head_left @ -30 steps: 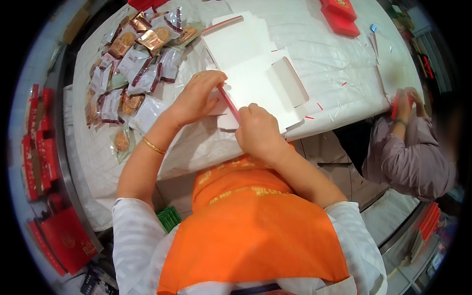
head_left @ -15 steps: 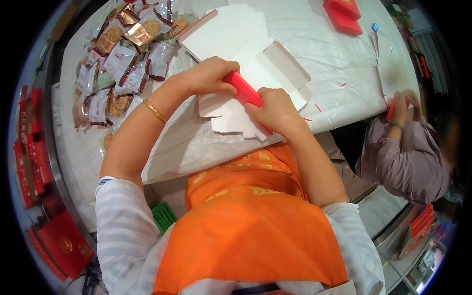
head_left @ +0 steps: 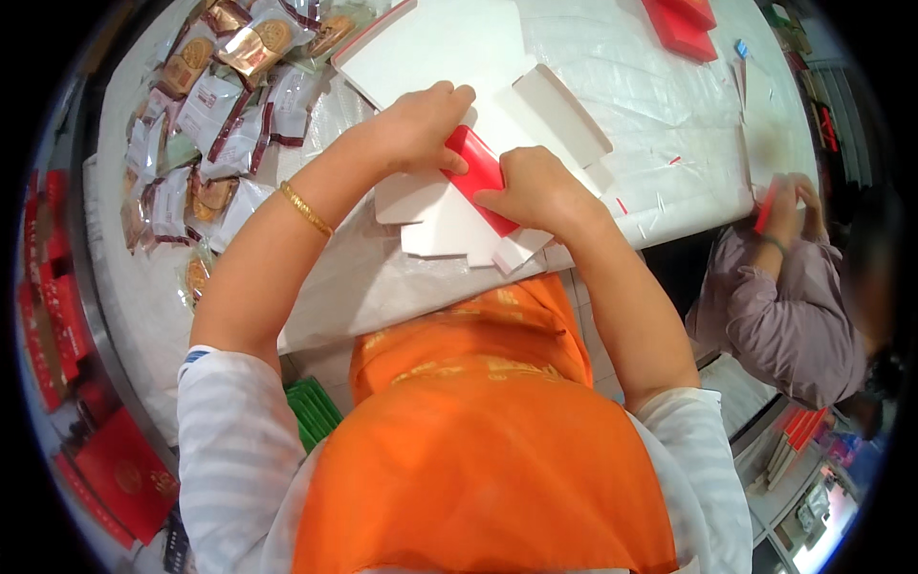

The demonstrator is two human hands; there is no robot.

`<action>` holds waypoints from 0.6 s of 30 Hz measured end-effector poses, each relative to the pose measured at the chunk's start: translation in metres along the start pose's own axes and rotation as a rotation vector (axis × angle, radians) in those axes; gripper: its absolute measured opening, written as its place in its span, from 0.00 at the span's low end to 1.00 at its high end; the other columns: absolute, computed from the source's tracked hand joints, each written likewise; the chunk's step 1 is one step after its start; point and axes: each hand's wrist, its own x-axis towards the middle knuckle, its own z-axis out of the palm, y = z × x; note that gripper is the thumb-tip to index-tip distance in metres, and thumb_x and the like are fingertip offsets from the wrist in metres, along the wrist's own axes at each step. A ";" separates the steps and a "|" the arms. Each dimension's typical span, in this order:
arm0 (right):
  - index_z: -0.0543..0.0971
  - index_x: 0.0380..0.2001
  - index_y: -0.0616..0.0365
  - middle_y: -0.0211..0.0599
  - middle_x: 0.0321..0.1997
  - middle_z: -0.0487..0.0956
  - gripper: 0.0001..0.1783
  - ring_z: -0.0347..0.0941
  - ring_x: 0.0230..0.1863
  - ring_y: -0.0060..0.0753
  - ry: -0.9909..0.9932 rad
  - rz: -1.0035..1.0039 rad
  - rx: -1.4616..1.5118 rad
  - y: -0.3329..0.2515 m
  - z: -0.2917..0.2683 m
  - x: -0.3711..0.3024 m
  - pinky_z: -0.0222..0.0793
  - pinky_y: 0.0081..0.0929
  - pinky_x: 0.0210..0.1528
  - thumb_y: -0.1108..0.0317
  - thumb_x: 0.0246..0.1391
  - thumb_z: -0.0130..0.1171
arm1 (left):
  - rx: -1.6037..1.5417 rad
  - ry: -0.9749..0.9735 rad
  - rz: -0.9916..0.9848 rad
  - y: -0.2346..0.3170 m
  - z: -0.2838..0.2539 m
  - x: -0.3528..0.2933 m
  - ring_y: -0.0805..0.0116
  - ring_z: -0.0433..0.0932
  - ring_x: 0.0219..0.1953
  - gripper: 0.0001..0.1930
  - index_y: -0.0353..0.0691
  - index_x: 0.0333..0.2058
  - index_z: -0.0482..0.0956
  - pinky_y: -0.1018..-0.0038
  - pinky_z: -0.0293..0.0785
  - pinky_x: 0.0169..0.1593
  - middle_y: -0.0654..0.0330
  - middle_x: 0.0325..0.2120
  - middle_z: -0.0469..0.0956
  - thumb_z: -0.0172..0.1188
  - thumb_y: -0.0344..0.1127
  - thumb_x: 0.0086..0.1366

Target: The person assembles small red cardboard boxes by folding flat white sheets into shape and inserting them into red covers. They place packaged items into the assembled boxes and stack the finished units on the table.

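An unfolded cardboard box [head_left: 449, 57], white inside and red outside, lies on the table in front of me with several flaps sticking out. One of its near panels is folded over, so a red face [head_left: 481, 182] shows between my hands. My left hand [head_left: 418, 126] grips the upper left end of this panel, thumb on the red face and fingers curled over the far side. At the lower right end, my right hand [head_left: 547, 191] pinches the panel with its thumb across the red. The fingertips behind the panel are hidden.
Several wrapped pastries [head_left: 215, 105] are heaped on the table [head_left: 650, 115] at the left. Red boxes [head_left: 681, 27] stand at the far right. Small red and white scraps lie near the right edge. A co-worker [head_left: 779, 297] sits at the right, holding something red.
The red panel has turned so that more of its face shows. My left hand's fingers have lifted slightly, and my right hand has shifted a little to the right.
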 end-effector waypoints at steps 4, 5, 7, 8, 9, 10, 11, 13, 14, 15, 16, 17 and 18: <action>0.83 0.28 0.66 0.56 0.29 0.81 0.21 0.80 0.34 0.54 0.115 -0.043 0.005 0.004 0.008 -0.002 0.75 0.43 0.39 0.54 0.47 0.65 | 0.028 0.024 -0.032 0.004 0.003 0.001 0.44 0.76 0.46 0.36 0.37 0.51 0.66 0.58 0.74 0.49 0.45 0.45 0.72 0.76 0.39 0.47; 0.83 0.28 0.66 0.56 0.30 0.81 0.22 0.80 0.34 0.54 0.161 -0.059 0.014 0.008 0.013 -0.004 0.75 0.44 0.39 0.53 0.47 0.65 | -0.007 0.044 -0.004 0.003 0.005 -0.002 0.45 0.75 0.46 0.36 0.37 0.52 0.67 0.59 0.73 0.50 0.46 0.45 0.72 0.76 0.39 0.47; 0.82 0.27 0.67 0.55 0.29 0.81 0.27 0.79 0.33 0.57 0.219 -0.105 0.151 0.020 0.021 -0.002 0.74 0.44 0.41 0.47 0.45 0.66 | -0.064 0.102 0.065 -0.005 0.005 -0.006 0.46 0.73 0.47 0.35 0.37 0.52 0.68 0.60 0.72 0.52 0.47 0.43 0.71 0.75 0.38 0.46; 0.82 0.29 0.67 0.53 0.29 0.82 0.26 0.80 0.33 0.52 0.237 -0.105 0.201 0.019 0.022 -0.005 0.75 0.41 0.39 0.49 0.46 0.66 | -0.109 0.219 0.123 -0.007 0.006 -0.013 0.47 0.72 0.49 0.39 0.38 0.56 0.67 0.60 0.71 0.53 0.48 0.44 0.71 0.75 0.38 0.46; 0.82 0.30 0.67 0.51 0.28 0.82 0.24 0.81 0.32 0.47 0.250 -0.104 0.257 0.014 0.022 -0.007 0.76 0.38 0.37 0.50 0.48 0.66 | -0.154 0.327 0.183 -0.008 0.012 -0.023 0.48 0.72 0.50 0.42 0.40 0.60 0.65 0.61 0.71 0.55 0.48 0.45 0.71 0.75 0.38 0.45; 0.81 0.32 0.67 0.49 0.29 0.82 0.23 0.81 0.32 0.43 0.228 -0.100 0.441 0.003 0.019 -0.011 0.76 0.35 0.36 0.52 0.50 0.66 | -0.195 0.462 0.211 -0.013 0.020 -0.034 0.51 0.69 0.56 0.43 0.42 0.65 0.62 0.62 0.69 0.59 0.49 0.51 0.71 0.72 0.40 0.50; 0.81 0.34 0.67 0.48 0.29 0.83 0.22 0.82 0.33 0.39 0.196 -0.083 0.635 -0.011 0.019 -0.019 0.77 0.33 0.35 0.54 0.52 0.65 | -0.306 0.552 0.131 -0.008 0.025 -0.046 0.50 0.69 0.57 0.42 0.41 0.65 0.62 0.62 0.68 0.60 0.48 0.53 0.69 0.71 0.42 0.53; 0.81 0.37 0.68 0.46 0.29 0.83 0.19 0.82 0.34 0.31 0.169 -0.129 0.874 -0.030 0.032 -0.018 0.77 0.27 0.34 0.58 0.55 0.64 | -0.525 0.711 -0.036 0.003 0.033 -0.071 0.50 0.68 0.59 0.40 0.39 0.65 0.61 0.61 0.67 0.62 0.45 0.56 0.67 0.68 0.45 0.57; 0.80 0.38 0.68 0.45 0.29 0.83 0.18 0.81 0.35 0.28 0.180 -0.194 0.909 -0.035 0.041 -0.008 0.77 0.25 0.34 0.60 0.56 0.63 | -0.698 0.710 -0.111 0.005 0.035 -0.083 0.50 0.66 0.62 0.40 0.36 0.66 0.59 0.61 0.65 0.64 0.44 0.61 0.64 0.65 0.47 0.62; 0.80 0.40 0.69 0.44 0.29 0.82 0.17 0.81 0.35 0.25 0.188 -0.261 0.937 -0.045 0.045 -0.004 0.77 0.23 0.34 0.62 0.58 0.62 | -0.708 0.736 -0.143 0.001 0.041 -0.090 0.50 0.66 0.62 0.40 0.35 0.66 0.58 0.61 0.65 0.63 0.44 0.61 0.64 0.65 0.47 0.61; 0.80 0.41 0.68 0.46 0.31 0.83 0.17 0.82 0.34 0.30 0.164 -0.291 1.006 -0.052 0.049 -0.008 0.77 0.27 0.36 0.63 0.59 0.60 | -0.717 0.762 -0.176 -0.005 0.049 -0.095 0.49 0.66 0.62 0.40 0.35 0.66 0.58 0.61 0.65 0.63 0.43 0.61 0.64 0.65 0.47 0.61; 0.80 0.42 0.67 0.47 0.34 0.83 0.16 0.82 0.35 0.32 0.243 -0.350 0.893 -0.049 0.050 -0.002 0.77 0.28 0.37 0.64 0.59 0.60 | -0.727 0.793 -0.213 -0.012 0.057 -0.100 0.49 0.66 0.62 0.41 0.34 0.66 0.58 0.61 0.65 0.63 0.43 0.61 0.64 0.65 0.47 0.61; 0.80 0.42 0.66 0.47 0.36 0.83 0.15 0.81 0.35 0.34 0.323 -0.403 0.779 -0.041 0.050 0.007 0.76 0.29 0.38 0.64 0.59 0.59 | -0.564 0.785 -0.219 -0.014 0.061 -0.104 0.48 0.68 0.61 0.39 0.34 0.66 0.59 0.61 0.65 0.62 0.42 0.60 0.66 0.64 0.46 0.62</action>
